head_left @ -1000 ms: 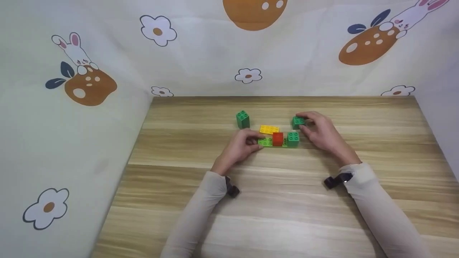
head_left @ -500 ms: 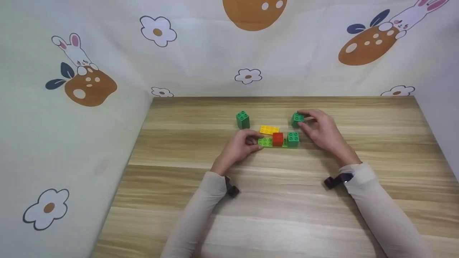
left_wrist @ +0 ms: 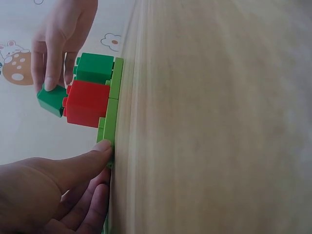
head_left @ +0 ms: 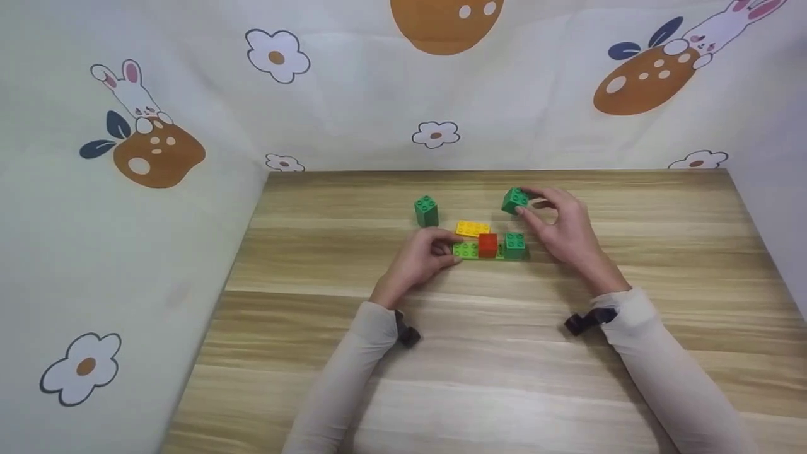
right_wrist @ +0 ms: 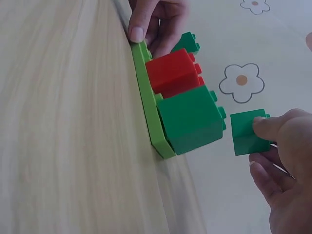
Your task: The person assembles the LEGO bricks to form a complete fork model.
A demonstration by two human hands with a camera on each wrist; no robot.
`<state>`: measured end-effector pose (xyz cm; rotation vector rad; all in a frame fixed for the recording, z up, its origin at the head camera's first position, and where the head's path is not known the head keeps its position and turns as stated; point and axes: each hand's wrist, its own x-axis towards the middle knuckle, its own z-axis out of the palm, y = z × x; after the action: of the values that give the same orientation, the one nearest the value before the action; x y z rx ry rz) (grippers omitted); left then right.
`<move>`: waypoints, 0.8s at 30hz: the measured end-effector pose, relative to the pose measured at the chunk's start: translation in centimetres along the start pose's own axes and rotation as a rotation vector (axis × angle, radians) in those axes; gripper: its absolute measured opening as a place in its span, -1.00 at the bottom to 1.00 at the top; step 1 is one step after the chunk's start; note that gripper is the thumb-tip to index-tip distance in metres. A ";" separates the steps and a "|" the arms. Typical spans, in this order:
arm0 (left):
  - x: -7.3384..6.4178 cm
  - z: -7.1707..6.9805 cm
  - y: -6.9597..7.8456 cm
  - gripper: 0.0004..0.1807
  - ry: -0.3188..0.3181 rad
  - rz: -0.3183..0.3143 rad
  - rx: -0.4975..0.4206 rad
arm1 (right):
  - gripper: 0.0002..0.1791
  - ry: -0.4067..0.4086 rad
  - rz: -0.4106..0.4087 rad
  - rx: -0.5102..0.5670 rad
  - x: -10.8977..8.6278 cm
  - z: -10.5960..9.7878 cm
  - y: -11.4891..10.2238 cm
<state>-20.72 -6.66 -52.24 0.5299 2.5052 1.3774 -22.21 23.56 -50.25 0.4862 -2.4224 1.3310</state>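
A long light-green building plate lies on the table, and my left hand pinches its left end between thumb and fingers. Near the plate's middle sits a red brick; a green brick is fixed at its right end. Bare studs show beside my left fingers. Behind and above that end, my right hand grips another green brick by its sides, thumb toward me. This held brick is tilted and raised, apart from the plate in the right wrist view.
A yellow plate lies flat just behind the light-green one. Farther back on the left, a tall green block stands upright on the wooden table. A printed cloth wall borders the table's back edge.
My right hand has lifted the green brick and carried it slightly back and to the left, tilting it. My left hand has stayed on the light-green plate.
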 end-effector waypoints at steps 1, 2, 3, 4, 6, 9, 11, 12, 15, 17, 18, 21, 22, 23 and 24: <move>0.0 0.0 0.0 -0.66 0.000 0.000 -0.003 | -0.58 0.000 -0.005 0.004 0.0 0.1 -0.1; 0.0 0.0 -0.1 -0.66 0.000 0.001 -0.005 | -0.58 -0.002 -0.011 0.009 0.0 0.2 -0.3; 0.0 0.0 0.0 -0.65 0.000 0.001 -0.005 | -0.58 -0.005 -0.016 0.014 0.0 0.3 -0.4; 0.0 0.0 0.0 -0.65 0.000 0.001 -0.004 | -0.58 -0.008 -0.023 0.019 -0.1 0.4 -0.6; 0.0 0.0 0.0 -0.64 -0.001 -0.001 0.000 | -0.58 -0.017 -0.035 0.032 -0.2 0.6 -0.8; 0.0 0.0 0.0 -0.63 -0.003 -0.002 0.012 | -0.57 -0.038 -0.041 0.044 -0.3 1.0 -1.3; 0.0 0.0 0.0 -0.64 -0.003 -0.004 0.014 | -0.57 -0.051 -0.037 0.047 -0.3 1.2 -1.6; 0.0 0.0 -0.1 -0.64 -0.003 -0.003 0.015 | -0.57 -0.057 -0.033 0.048 -0.3 1.4 -1.8; 0.1 -0.1 -0.1 -0.64 -0.006 -0.009 0.014 | -0.57 -0.068 -0.033 0.061 -0.3 1.7 -2.2; 0.1 -0.2 -0.1 -0.64 -0.008 -0.015 0.013 | -0.57 -0.076 -0.038 0.070 -0.3 2.0 -2.5; 0.1 -0.2 -0.1 -0.64 -0.009 -0.020 0.015 | -0.57 -0.081 -0.042 0.075 -0.3 2.1 -2.6; 0.1 -0.2 -0.1 -0.63 -0.012 -0.027 0.024 | -0.57 -0.103 -0.052 0.080 -0.3 2.5 -3.0; 0.1 -0.2 -0.1 -0.63 -0.012 -0.027 0.030 | -0.57 -0.112 -0.054 0.084 -0.3 2.6 -3.1; 0.1 -0.1 -0.1 -0.63 -0.012 -0.026 0.035 | -0.57 -0.120 -0.055 0.084 -0.3 2.8 -3.2; 0.2 -0.1 -0.1 -0.63 -0.013 -0.023 0.038 | -0.57 -0.128 -0.056 0.084 -0.3 2.9 -3.3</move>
<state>-20.91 -6.70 -52.27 0.5139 2.5239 1.3160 -20.87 19.46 -49.41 0.6763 -2.4414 1.4226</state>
